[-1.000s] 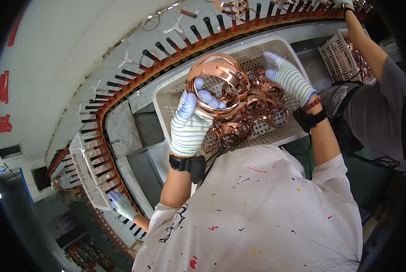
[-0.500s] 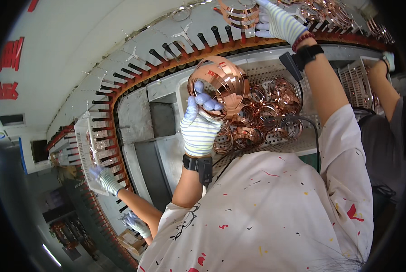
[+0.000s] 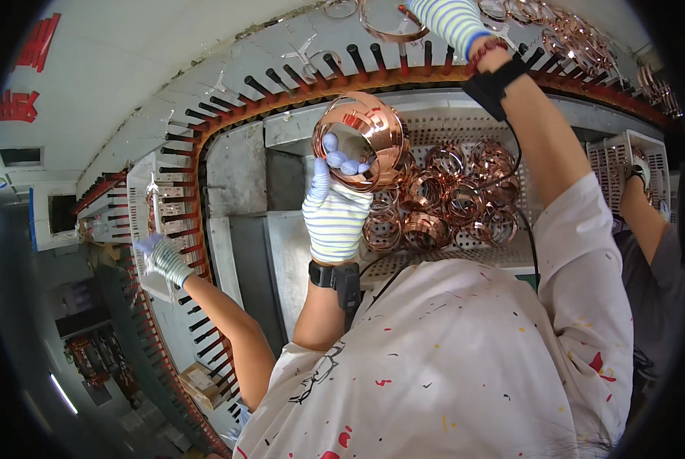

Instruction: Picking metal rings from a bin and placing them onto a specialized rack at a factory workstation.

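Copper rings (image 3: pixel 361 141) are being gripped by the left hand (image 3: pixel 335 210) above the white basket (image 3: pixel 465 256); the right hand (image 3: pixel 449 21) is grasping another ring (image 3: pixel 388 30) beyond it.

Red sign chars (image 3: pixel 27 76) on white wall, upper left; brown cardboard box (image 3: pixel 198 382) lower left.

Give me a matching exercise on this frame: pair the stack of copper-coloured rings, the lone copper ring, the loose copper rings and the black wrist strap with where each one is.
Things:
1. stack of copper-coloured rings
2. lone copper ring
3. loose copper rings
4. black wrist strap

Places:
A. heaped in the white perforated tray
B. on the conveyor, at the right hand
C. around the left forearm
D. held up in the left hand

Pairs: 1-D, 2-B, 3-A, 4-C
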Tool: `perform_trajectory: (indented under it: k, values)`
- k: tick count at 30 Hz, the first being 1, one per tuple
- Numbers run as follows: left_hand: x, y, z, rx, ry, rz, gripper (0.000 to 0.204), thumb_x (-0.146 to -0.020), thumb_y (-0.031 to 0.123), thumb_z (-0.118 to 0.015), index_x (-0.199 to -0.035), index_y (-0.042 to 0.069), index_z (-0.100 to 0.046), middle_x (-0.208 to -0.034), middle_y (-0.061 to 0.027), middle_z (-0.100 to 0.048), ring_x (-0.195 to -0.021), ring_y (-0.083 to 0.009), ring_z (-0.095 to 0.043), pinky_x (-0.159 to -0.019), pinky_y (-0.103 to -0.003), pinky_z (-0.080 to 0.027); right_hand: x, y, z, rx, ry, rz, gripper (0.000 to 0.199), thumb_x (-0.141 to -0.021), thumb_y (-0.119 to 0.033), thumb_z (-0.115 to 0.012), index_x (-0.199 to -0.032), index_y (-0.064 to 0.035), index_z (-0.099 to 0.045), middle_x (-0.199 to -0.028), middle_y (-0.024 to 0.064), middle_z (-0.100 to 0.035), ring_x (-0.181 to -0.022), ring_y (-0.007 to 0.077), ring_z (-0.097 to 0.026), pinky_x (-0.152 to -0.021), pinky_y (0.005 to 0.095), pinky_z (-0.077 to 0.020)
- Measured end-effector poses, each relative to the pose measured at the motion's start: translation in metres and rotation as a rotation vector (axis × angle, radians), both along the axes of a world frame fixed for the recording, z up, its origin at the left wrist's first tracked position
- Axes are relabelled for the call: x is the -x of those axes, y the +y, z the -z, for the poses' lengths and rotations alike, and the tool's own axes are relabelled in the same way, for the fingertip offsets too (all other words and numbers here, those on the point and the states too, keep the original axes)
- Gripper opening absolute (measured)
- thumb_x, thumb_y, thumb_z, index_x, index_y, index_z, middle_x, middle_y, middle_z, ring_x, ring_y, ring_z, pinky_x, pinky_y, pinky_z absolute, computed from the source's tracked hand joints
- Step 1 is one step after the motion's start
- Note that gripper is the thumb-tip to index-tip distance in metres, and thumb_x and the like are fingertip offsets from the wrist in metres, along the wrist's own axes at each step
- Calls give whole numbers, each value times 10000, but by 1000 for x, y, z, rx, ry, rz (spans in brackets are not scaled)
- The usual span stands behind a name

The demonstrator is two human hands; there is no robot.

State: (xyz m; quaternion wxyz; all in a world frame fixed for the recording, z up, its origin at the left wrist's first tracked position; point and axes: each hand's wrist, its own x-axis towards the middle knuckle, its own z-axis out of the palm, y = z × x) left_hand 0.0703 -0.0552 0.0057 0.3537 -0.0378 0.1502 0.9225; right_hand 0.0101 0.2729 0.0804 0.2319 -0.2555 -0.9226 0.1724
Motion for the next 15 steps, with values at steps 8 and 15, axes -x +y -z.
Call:
perform_trajectory:
  k: [8, 15]
  values:
    - [8, 9, 10, 71, -10, 352, 415, -1076, 247, -571, -1378, -32, -515, -960, 4, -636, -825, -131, -583, -817, -311, -509, -141, -22, 29, 437, 194, -229, 426, -1062, -275, -501, -1424, -63, -577, -1127, 94, -743, -936, 120, -684, -801, 323, -581]
    - [33, 59, 7, 315, 124, 872, 426, -1095, 300, -499, -1234, -90, -602, -807, -27, -628, -559, -66, -442, -531, -239, -370, -252, -19, 177, 444, -475, -130, 429, -862, -12, -611, -1288, -31, -663, -1149, 226, -731, -1044, 392, -705, -894, 408, -560]
